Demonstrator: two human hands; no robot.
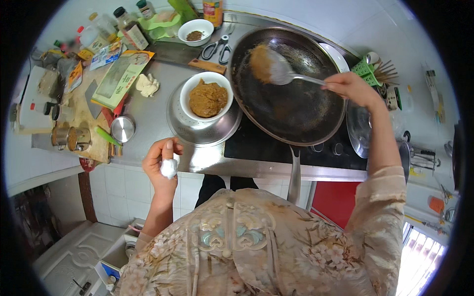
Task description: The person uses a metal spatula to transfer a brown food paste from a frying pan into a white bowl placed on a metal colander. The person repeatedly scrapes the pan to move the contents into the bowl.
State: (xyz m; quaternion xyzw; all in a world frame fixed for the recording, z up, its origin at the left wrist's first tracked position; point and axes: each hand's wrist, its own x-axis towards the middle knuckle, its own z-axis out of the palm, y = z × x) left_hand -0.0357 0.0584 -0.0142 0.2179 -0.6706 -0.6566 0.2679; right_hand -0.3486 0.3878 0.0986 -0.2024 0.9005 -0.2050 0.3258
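My right hand [353, 88] grips the handle of a metal spatula or spoon [283, 74] over the wide dark wok [296, 111]. The utensil's head touches a brown paste-like patch [261, 63] in the wok's upper left. My left hand [160, 162] is raised before the counter's front edge, fingers curled around a crumpled white wad [169, 168], perhaps tissue. A white bowl [183, 100] of thick brown paste [208, 99] rests on an upturned perforated metal colander [202, 135], left of the wok.
A cleaver [174, 53] with a wooden handle lies behind the bowl, near scissors [218, 48]. Bottles [129, 29], packets [124, 77] and a cutting board [79, 125] crowd the left. The wok's long handle [295, 174] juts past the counter edge; a glass lid [359, 125] stands right.
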